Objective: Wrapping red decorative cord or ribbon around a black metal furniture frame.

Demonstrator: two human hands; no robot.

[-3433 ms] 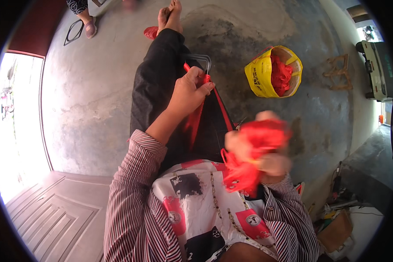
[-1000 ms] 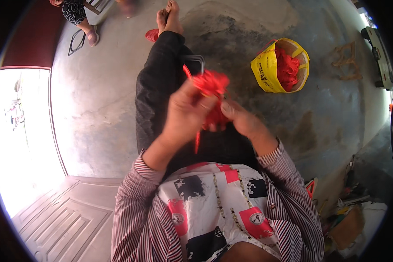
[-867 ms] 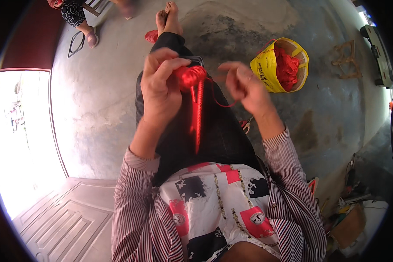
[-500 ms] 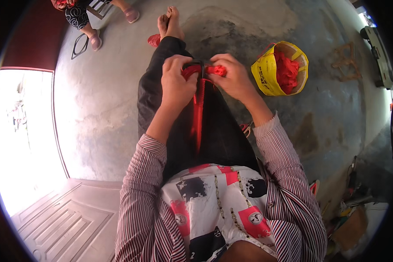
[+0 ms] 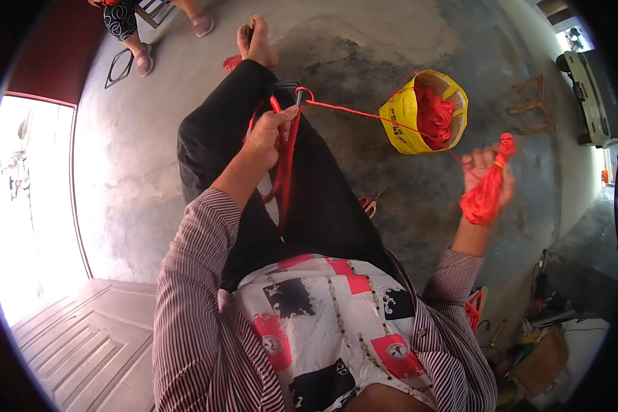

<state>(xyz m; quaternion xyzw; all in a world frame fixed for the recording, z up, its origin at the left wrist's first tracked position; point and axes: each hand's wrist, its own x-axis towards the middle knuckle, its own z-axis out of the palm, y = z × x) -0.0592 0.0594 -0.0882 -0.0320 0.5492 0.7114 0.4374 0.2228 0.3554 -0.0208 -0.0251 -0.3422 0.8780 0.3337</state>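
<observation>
My left hand [image 5: 271, 134] is closed over my lap, gripping a long red woven strip [image 5: 285, 165] that hangs down between my thighs. At the top of the strip sits a dark, rigid frame-like piece [image 5: 288, 86]; its full shape is partly hidden by the hand. A thin red cord [image 5: 353, 110] loops by this piece and stretches to the right, passing over the yellow bag. Far out to the right, my right hand [image 5: 486, 172] is closed on a bundle of red cord [image 5: 484, 196], tied near its top with a yellowish band.
A yellow bag [image 5: 399, 123] holding a red tangled mass [image 5: 434, 113] stands on the concrete floor. Scissors [image 5: 369, 204] lie beside my right thigh. Further right is a small wooden frame [image 5: 531, 104]. Another person's legs [image 5: 134, 42] show at upper left.
My right hand has swung far right and nearer to me with the red bundle, drawing the cord out in a line. The left hand has shifted slightly lower, still on the strip.
</observation>
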